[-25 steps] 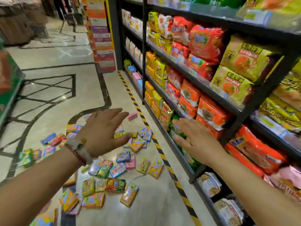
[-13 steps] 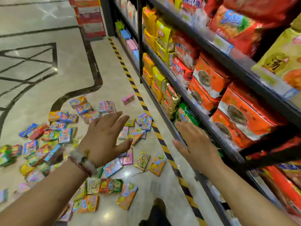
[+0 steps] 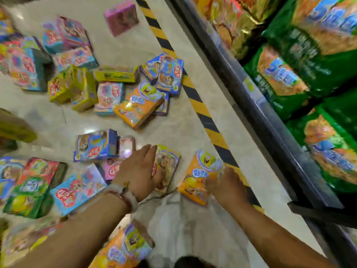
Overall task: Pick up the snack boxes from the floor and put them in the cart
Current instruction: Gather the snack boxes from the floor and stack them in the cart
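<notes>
Left hand point(image 3: 138, 174) fingers extended, lying on a yellow-green snack box point(image 3: 168, 165) left of the striped floor tape point(image 3: 201, 105). Right hand point(image 3: 225, 187) blurred, on an orange snack box point(image 3: 199, 176) touching the tape; grip unclear. Other boxes scattered further left.

Print on snack boxes point(image 3: 90, 146) and shelf bags point(image 3: 286, 78) too blurred to read.

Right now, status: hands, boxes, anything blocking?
Left hand flat on a yellow-green box, not gripping. Right hand on orange box, grip blurred. Boxes still on the floor. Nothing blocking.
</notes>
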A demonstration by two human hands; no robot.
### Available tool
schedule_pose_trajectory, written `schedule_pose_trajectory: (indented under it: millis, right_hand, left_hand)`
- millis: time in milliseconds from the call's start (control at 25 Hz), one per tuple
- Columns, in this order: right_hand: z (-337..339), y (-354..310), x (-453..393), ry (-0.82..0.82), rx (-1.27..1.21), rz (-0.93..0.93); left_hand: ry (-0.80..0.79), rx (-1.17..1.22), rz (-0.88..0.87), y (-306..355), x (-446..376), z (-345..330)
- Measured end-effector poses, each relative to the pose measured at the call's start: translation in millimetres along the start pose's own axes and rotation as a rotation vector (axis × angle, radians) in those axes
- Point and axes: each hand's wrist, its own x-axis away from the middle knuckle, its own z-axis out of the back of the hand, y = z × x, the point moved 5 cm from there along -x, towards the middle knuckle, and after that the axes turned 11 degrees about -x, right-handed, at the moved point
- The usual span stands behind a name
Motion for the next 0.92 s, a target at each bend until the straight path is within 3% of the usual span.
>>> schedule_pose_trajectory:
  millis: [80,200,400,520,640,760,920]
  right_hand:
    - [-38,32,-34,0.034,-0.082,-0.165]
    - [-68,48,-48,0.084,-0.229,-0.283]
    - [-69,49,-61,0.013,-0.344,-0.305]
    - [-71,41,-72,-0.003,-0.418,-0.211]
    - [-56,24,-65,0.025,-0.751,-0.226]
    - [-23,-15,-20,-0.137,-1.068,-0.32]
    - [68,-93,60,-0.207,-1.078,-0.256]
  left_hand:
    - [-0.143,0.088,0.108,-4,-15,-71]
    - [-0.307,0.138,0.265,-11,-20,-125]
    - [-0.389,0.186,0.419,-21,-39,-130]
    - [-0.439,0.326,0.465,-20,-47,-132]
    - [-0.351,0.764,0.593,-24,-42,-107]
    - [-0.286,1.024,0.741,-33,-13,-49]
    - [-0.267,1.172,0.8,-23,35,77]
